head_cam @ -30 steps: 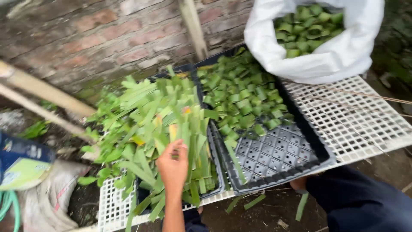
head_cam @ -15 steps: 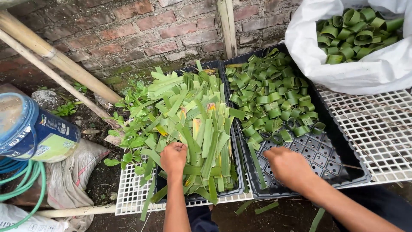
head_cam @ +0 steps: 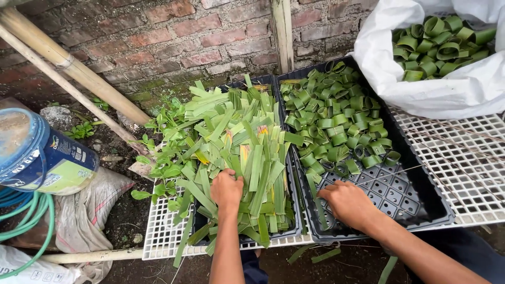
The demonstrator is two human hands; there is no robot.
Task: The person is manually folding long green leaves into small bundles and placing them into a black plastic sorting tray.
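- So, left hand (head_cam: 226, 190) lies curled, palm down, on the pile of cut leaf strips (head_cam: 239, 152); fingers bent in as if gripping a few strips, but a closed grasp cannot be told for sure
- Right hand (head_cam: 346, 202) rests on the near left corner of the right black tray (head_cam: 421, 210), fingers bent down on the tray floor; whether it pinches a strip cannot be told
- Risk: leaf strips overhang the near edge of the left black tray (head_cam: 273, 231); a careless pull by the left hand would likely drag loose ones off onto the ground, where a few fallen strips (head_cam: 315, 255) already lie
- Risk: rolled leaf rings (head_cam: 342, 121) sit loosely packed; a knock from the right hand could probably unroll or scatter them
- Risk: both trays sit on a white plastic grid (head_cam: 463, 168); its near left corner hangs past the support, so leaning weight there might tip it
- Left tray: heaped full of flat green strips, some yellowish
- Right tray: rings fill the far half, near half bare mesh
- White sack (head_cam: 421, 89), far right, open-mouthed, holds more green rings
- Blue bucket (head_cam: 37, 158) lies tilted at left, contents not visible, green hose (head_cam: 26, 221) beside it
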